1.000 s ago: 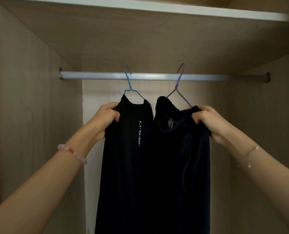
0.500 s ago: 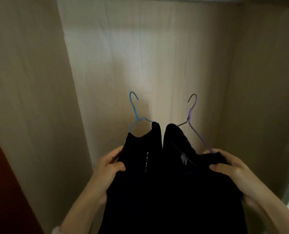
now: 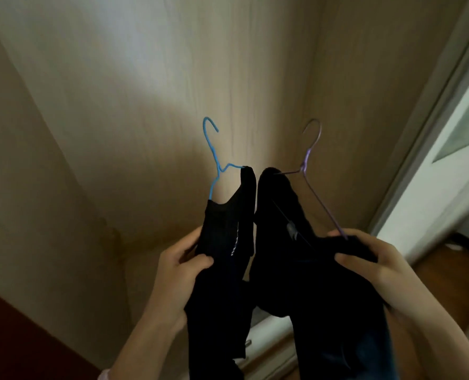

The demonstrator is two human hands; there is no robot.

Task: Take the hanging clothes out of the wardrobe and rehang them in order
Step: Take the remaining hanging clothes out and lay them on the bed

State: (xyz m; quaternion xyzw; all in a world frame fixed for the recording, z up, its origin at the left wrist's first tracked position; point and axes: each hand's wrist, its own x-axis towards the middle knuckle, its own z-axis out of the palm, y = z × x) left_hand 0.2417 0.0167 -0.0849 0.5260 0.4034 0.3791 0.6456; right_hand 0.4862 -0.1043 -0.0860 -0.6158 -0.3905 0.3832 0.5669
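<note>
Left hand (image 3: 178, 272) has a tight grip on the black garment (image 3: 222, 270) on a blue wire hanger (image 3: 214, 157); right hand (image 3: 370, 267) clutches the dark garment (image 3: 310, 283) on a purple wire hanger (image 3: 310, 165).

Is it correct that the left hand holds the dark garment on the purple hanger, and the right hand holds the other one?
Not quite: the left hand holds the dark garment on the blue hanger. The purple hanger is on the right hand's side, as the head view shows. The rest is right.

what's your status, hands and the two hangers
Left hand shut on dark top on blue hanger. Right hand shut on dark garment on purple hanger. Both hooks free; nothing blocking.
</note>
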